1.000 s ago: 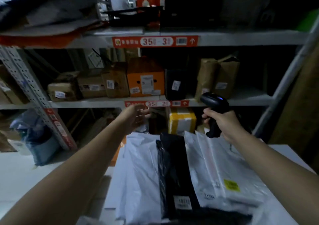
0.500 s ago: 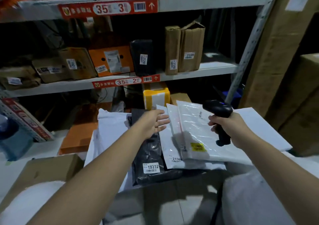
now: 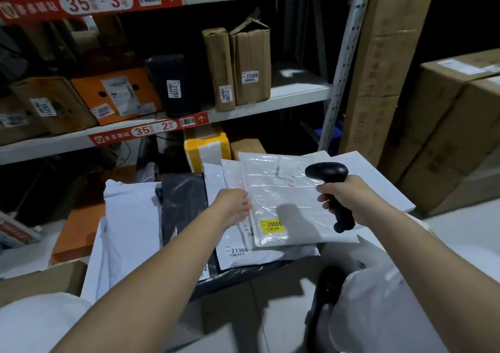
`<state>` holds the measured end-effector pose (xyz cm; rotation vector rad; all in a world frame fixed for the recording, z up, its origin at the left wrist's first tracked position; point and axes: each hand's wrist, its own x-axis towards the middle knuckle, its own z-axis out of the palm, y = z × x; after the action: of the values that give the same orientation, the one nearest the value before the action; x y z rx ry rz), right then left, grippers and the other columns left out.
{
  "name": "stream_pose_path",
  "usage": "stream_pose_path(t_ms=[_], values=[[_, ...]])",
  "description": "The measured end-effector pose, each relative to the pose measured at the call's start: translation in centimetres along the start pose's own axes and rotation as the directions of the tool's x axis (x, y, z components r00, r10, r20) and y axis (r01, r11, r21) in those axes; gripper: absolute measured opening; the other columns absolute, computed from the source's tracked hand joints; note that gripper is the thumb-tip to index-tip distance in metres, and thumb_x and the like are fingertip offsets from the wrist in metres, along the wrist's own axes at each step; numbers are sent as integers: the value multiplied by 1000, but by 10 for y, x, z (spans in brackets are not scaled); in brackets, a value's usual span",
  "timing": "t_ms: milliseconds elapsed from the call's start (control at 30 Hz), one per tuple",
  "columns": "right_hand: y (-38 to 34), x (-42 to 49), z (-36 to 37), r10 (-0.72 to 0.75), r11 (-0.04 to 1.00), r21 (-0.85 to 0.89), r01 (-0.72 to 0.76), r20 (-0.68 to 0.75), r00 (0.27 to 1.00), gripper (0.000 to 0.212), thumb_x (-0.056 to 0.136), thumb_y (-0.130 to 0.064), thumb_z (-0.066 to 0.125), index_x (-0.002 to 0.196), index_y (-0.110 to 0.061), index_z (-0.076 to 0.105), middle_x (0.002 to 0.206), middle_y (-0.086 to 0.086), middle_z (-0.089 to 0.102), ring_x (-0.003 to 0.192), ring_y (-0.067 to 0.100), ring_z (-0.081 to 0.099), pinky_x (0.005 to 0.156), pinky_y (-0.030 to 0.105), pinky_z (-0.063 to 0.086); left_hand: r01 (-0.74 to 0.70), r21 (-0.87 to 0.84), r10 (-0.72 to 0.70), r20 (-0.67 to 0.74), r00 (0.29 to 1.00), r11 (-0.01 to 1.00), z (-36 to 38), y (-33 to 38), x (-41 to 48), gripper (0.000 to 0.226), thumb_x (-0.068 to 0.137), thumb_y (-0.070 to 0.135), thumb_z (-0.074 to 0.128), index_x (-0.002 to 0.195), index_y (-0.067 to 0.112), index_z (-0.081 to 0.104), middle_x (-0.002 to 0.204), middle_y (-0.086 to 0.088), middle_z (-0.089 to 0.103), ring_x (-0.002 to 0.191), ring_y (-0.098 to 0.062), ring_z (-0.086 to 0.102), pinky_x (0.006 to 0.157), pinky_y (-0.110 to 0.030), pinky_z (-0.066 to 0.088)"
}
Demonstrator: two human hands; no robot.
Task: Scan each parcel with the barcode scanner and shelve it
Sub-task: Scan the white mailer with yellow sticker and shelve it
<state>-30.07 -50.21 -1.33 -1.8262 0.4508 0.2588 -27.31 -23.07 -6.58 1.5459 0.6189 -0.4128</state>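
Note:
A white plastic mailer (image 3: pixel 284 198) with a yellow label reading 20005 lies on top of a pile of parcels. My left hand (image 3: pixel 234 204) takes hold of its left edge; the fingertips are tucked under the edge and hidden. My right hand (image 3: pixel 343 197) grips the black barcode scanner (image 3: pixel 331 187) just above the mailer's right side. Under it lie another white mailer (image 3: pixel 243 255) marked 21306 and a black bag (image 3: pixel 184 206). The shelf (image 3: pixel 292 97) marked 35-2 stands behind, holding labelled boxes.
Brown parcels (image 3: pixel 250 63) numbered 21205 and 21209 stand on the shelf, with bare shelf to their right. A yellow-taped box (image 3: pixel 207 151) sits below. Tall cardboard boxes (image 3: pixel 443 125) stand at the right. A white mailer (image 3: pixel 130 217) lies left of the black bag.
My view dropped from the shelf to the parcel pile. My left hand came down from the shelf edge to the top white mailer's left edge. The scanner hand stayed over the pile.

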Motion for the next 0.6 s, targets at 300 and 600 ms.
stream_pose_path(t_ms=[300, 600], values=[[-27, 52, 1, -195, 686, -694, 219, 114, 974, 13, 78, -8, 61, 85, -1, 68, 75, 15, 73, 69, 29, 75, 58, 31, 52, 34, 376, 21, -141, 990, 926, 6, 1, 21, 11, 87, 3, 49, 79, 8, 54, 48, -6, 57, 32, -15, 33, 47, -22, 29], [-25, 77, 6, -244, 635, -722, 274, 150, 958, 11, 84, -12, 68, 87, -2, 66, 77, 13, 67, 71, 30, 66, 61, 33, 48, 43, 362, 20, -167, 986, 931, 7, -6, 40, 10, 91, 9, 57, 96, 4, 64, 56, -9, 64, 27, -12, 39, 41, -16, 28]])
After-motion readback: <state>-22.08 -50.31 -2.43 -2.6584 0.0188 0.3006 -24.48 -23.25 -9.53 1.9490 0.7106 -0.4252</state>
